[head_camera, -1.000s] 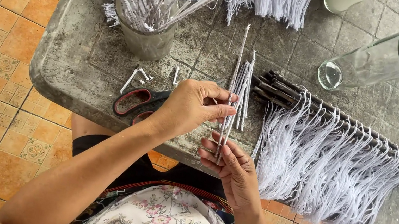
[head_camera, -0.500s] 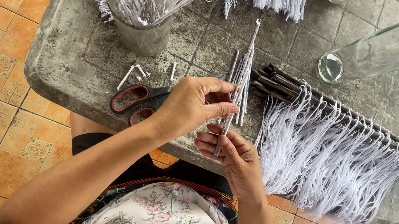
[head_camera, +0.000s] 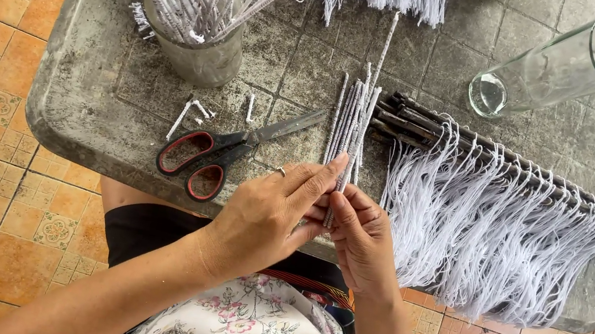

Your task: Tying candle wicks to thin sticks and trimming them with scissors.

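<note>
white-wrapped stick (head_camera: 336, 188) sits pinched between left hand (head_camera: 267, 213) and right hand (head_camera: 361, 239) at lower centre, both grips clamped on it, finished sticks (head_camera: 351, 116) piled on the tabletop (head_camera: 105, 83) above, jar (head_camera: 194, 42) upper left holding more.

A single head-worn camera looks steeply down from close above the near edge of the grey stone desk (head_camera: 94, 105), facing away from the wearer's lap, with orange floor tiles left of the desk.
</note>
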